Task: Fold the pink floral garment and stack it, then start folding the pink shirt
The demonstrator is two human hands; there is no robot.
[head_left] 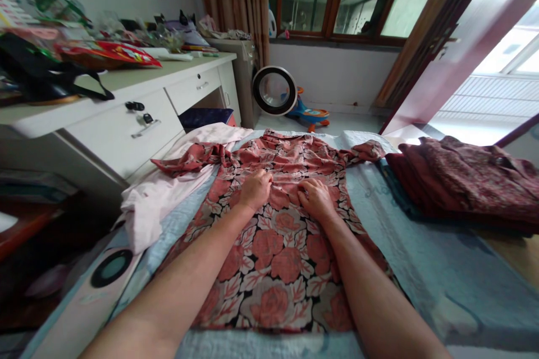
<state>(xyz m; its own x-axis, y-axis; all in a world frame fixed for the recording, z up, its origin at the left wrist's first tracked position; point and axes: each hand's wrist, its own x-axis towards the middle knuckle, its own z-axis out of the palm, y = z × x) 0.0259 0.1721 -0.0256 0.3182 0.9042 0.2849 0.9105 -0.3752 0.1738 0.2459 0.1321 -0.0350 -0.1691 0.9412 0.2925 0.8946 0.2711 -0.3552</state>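
Observation:
A red, grey and black floral shirt (278, 235) lies spread on the blue bed cover, its collar at the far end and its hem near me. The sleeves stick out to both sides and look bunched. My left hand (256, 189) is closed on the shirt's upper middle, pinching the cloth. A little to the right, my right hand (316, 197) has its fingers bent down onto the same cloth, gripping it. Wrinkles run across the fabric between the two hands. Under the left sleeve is a pale pink garment (145, 202).
Folded dark red clothes (463, 179) are stacked on the right of the blue bed cover (379, 219). A white desk (126, 134) with cluttered top stands at left. Beyond the bed are a washing machine with open round door (274, 91) and a blue-orange ride-on toy (309, 114).

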